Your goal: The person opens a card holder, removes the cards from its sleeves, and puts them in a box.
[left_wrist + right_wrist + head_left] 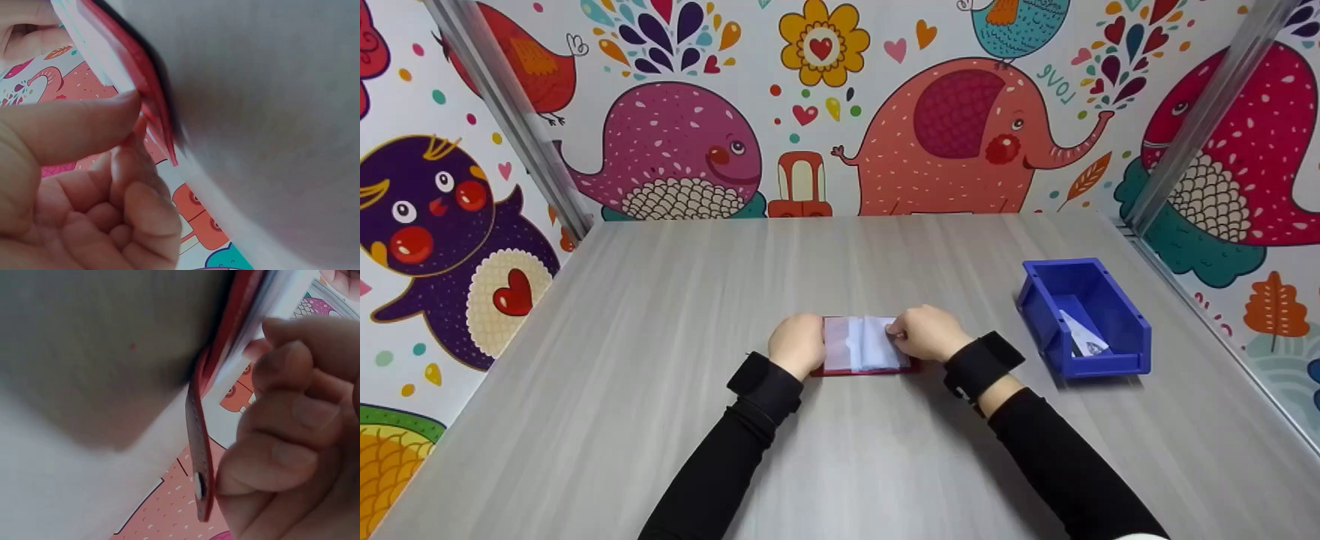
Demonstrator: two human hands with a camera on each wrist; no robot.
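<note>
An opened red card holder [147, 79] with clear, whitish plastic sleeves [876, 346] lies spread in the middle of the table. At its left edge my left hand [797, 343] pinches the red cover between thumb and finger, as the left wrist view shows. My right hand [928, 334] is at the right side, with curled fingers and the thumb and forefinger pinching at the edge of the sleeves. From the cover's right side sticks out a strap [199, 444] with a metal snap, below the curled fingers in the right wrist view.
To the right on the table [675, 300] stands a blue plastic bin [1106, 366] with a white triangular-looking piece [1081, 334] inside. Patterned panels with cartoon animals [945, 142] close off the back and sides. Metal posts [510, 112] rise at the back corners.
</note>
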